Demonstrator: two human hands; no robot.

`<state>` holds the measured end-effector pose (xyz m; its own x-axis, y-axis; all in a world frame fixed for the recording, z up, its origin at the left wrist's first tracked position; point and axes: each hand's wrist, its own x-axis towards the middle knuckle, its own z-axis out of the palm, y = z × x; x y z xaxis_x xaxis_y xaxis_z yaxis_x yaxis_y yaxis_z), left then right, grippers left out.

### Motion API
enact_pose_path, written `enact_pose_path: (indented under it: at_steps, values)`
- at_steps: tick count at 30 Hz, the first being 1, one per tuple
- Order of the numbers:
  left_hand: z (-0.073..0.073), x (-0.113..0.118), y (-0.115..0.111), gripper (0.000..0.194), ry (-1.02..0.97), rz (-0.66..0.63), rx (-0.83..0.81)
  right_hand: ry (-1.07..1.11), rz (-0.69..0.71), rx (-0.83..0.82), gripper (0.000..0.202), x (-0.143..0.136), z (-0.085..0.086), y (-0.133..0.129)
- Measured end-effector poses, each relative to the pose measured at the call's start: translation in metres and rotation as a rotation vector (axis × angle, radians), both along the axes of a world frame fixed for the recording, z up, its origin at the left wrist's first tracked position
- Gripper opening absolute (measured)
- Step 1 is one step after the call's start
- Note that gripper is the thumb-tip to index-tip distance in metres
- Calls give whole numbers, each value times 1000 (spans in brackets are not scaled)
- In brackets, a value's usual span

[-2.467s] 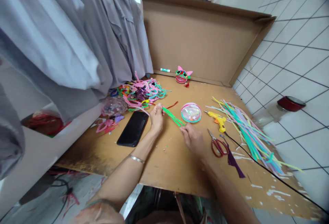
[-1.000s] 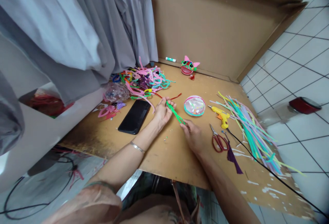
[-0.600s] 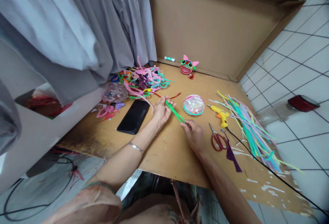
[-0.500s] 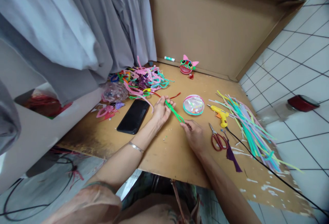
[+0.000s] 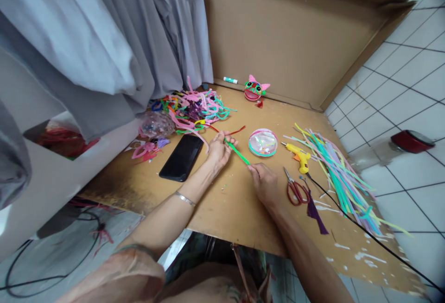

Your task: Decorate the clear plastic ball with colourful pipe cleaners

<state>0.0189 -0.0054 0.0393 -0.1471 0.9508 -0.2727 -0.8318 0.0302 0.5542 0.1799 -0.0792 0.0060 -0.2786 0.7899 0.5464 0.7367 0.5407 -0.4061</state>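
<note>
A bright green pipe cleaner (image 5: 238,153) stretches in a straight slant between my two hands, above the middle of the table. My left hand (image 5: 220,147) grips its upper end, fingers curled round it. At the lower end, my right hand (image 5: 263,179) pinches it between thumb and fingers. Just beyond the hands sits a round clear dish (image 5: 263,142) with a pink and turquoise rim and small bits inside. A red pipe cleaner (image 5: 238,131) lies behind my left hand. The black phone (image 5: 181,158) rests left of my left forearm.
A tangled heap of pipe cleaners (image 5: 205,106) lies at the back left. Right of my hands are a yellow glue gun (image 5: 301,157) with a cord, red-handled scissors (image 5: 295,190), a purple tassel (image 5: 315,215) and straight pipe cleaners (image 5: 337,178). A pink-eared figure (image 5: 255,89) stands at the back.
The green strand, a narrow loop of separate strands before, now looks drawn together into one straight line. Both hands keep their hold and have barely shifted.
</note>
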Motion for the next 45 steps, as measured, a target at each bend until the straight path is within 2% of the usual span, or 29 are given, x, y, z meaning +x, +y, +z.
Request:
enact_pose_path:
  at_steps: [5, 10, 17, 21, 26, 29, 31, 35, 37, 41, 45]
  values:
    - [-3, 1, 1, 30, 62, 44, 7, -97, 10, 64, 35, -1, 5, -2]
    - [-7, 1, 2, 26, 116, 66, 33, -67, 41, 109, 32, -5, 8, -2]
    - [-10, 0, 0, 20, 164, 32, 64, -50, -4, 85, 31, -3, 5, -2]
    - [-8, 1, -4, 19, 143, -83, 63, 19, -56, 60, 30, 4, 1, -1]
    - [-6, 5, -8, 40, 124, -279, 108, 129, -116, 14, 30, 9, 0, 1]
    - [-7, 10, -12, 46, 208, -380, 128, 169, -123, -8, 31, 9, 0, 2]
    - [-8, 12, -15, 47, 332, -431, 174, 184, -131, -17, 31, 9, 0, 2]
    - [-10, 15, -21, 44, 633, -441, 269, 154, -137, 13, 32, 11, 0, 2]
    - [-11, 17, -23, 47, 711, -454, 281, 109, -125, 46, 33, 12, -1, 2]
    - [-11, 20, -23, 55, 677, -480, 252, 51, -114, 85, 32, 11, -1, 3]
    - [-8, 20, -21, 54, 585, -490, 207, 48, -114, 113, 31, 7, 1, 2]
